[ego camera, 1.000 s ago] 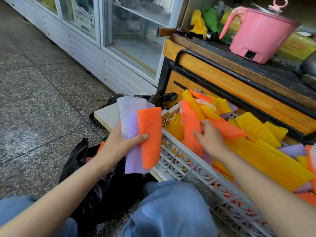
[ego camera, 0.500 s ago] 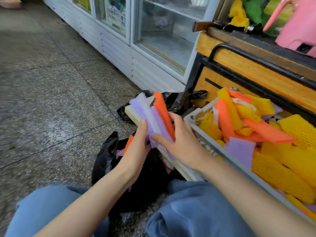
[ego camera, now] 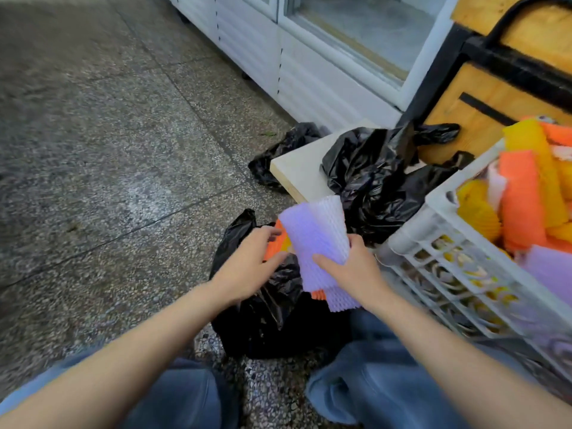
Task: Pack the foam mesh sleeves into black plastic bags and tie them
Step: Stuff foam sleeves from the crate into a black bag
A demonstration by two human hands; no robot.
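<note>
Far left: speckled stone floor (ego camera: 108, 150). Bottom edge: blue denim (ego camera: 173, 397) over both knees.

Left of centre: left hand (ego camera: 247, 270), palm down, fingers loosely extended and blurred, thumb apart, nothing plainly grasped. Poised over the mouth of an open black bag (ego camera: 272, 323) on the floor between the knees; contact with the bag's rim not clear enough to call. Inside it, orange sleeves (ego camera: 274, 246) visible at the mouth, just past the fingertips.

Centre: bundle of pale purple and white foam mesh sleeves (ego camera: 312, 243), flattened and stacked, upright with a slight tilt, above the bag's right side. Beneath the stack, orange sleeve end (ego camera: 318, 295) peeking out. Bundle clamped at its lower right edge by the right hand (ego camera: 356, 270), thumb across the front face, fingers hidden behind.

Right of centre: pale board (ego camera: 297, 171), low, with crumpled spare black bags (ego camera: 371, 181) heaped on it. On the floor behind its left corner, stray black bag (ego camera: 278, 153).

Right: white lattice crate (ego camera: 433, 239), near the right knee, heaped with loose sleeves (ego camera: 520, 196) in yellow, orange and purple. Behind: wooden cart (ego camera: 464, 119) with black metal frame, and white glass-fronted cabinet (ego camera: 309, 72) along the back.
</note>
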